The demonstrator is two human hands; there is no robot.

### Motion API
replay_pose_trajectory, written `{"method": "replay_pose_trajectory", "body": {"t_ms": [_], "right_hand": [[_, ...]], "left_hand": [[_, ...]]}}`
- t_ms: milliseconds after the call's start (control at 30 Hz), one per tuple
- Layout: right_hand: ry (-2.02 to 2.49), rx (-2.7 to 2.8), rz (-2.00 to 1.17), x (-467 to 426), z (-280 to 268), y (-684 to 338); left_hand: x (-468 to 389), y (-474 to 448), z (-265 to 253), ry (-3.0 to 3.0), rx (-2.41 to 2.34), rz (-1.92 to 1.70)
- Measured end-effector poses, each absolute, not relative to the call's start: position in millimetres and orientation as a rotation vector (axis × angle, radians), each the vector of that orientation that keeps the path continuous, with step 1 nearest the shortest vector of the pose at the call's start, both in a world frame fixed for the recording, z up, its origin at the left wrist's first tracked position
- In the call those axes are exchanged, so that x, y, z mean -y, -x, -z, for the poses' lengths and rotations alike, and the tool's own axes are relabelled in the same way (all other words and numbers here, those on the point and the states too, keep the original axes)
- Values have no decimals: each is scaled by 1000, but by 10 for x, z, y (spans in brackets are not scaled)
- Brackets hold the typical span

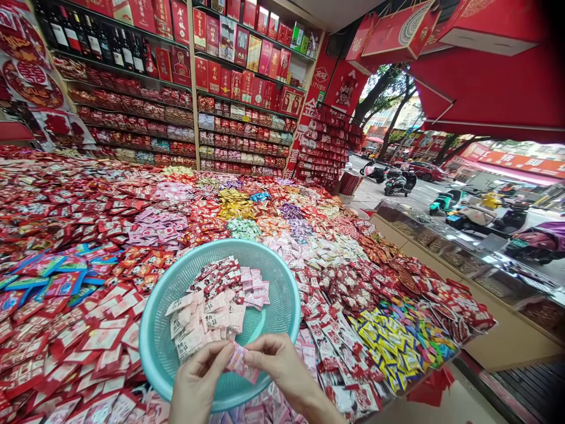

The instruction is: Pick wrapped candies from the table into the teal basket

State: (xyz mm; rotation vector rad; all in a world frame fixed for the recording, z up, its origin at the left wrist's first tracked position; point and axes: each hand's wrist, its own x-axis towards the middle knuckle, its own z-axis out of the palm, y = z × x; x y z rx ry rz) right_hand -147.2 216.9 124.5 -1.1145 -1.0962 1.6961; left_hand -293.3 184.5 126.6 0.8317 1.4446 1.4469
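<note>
Between both hands, over the near rim of a teal plastic colander basket [147,347], is a small pink candy packet [243,364]. My left hand [199,377] pinches its left side between thumb and forefinger. The fingers of my right hand [282,366] are closed on its right side. Inside the basket lie pale pink packets with black lettering [207,321], dark red patterned packets [220,275] and pinkish-lilac packets [255,287]. Part of the perforated bottom shows at the basket's right.
Heaps of wrapped sweets [101,341] surround the basket, with yellow-blue packets [384,347] at right. Shelves hold wine bottles [90,38] and red boxes [238,82] behind. Clear-lidded bins [459,259] stand to the right, before parked scooters [399,182]. Red gift boxes [399,32] hang overhead.
</note>
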Motion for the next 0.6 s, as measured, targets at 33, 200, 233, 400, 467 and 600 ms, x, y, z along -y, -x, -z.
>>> {"method": "replay_pose_trajectory", "body": {"t_ms": [33, 200, 233, 400, 467, 600], "right_hand": [[1114, 1084, -1706, -2167, -1249, 1472], [1138, 1101, -1742, -2169, -1280, 1467], [1144, 1107, -1739, -2172, -1281, 1468], [1173, 1090, -1725, -2197, -1248, 1493], [1173, 1098, -1734, -2201, -1226, 1505], [1179, 1194, -1715, -2191, -1202, 1511]], "left_hand": [[-1852, 2952, -1260, -789, -1404, -1431], [-1878, 3012, -1247, -740, -1351, -1383], [-1877, 3009, -1252, -739, -1360, -1391], [-1867, 3022, -1224, -731, -1398, -1412], [-1878, 3066, -1159, -749, -1399, -1384], [-1911, 3144, -1044, -785, -1404, -1352]]}}
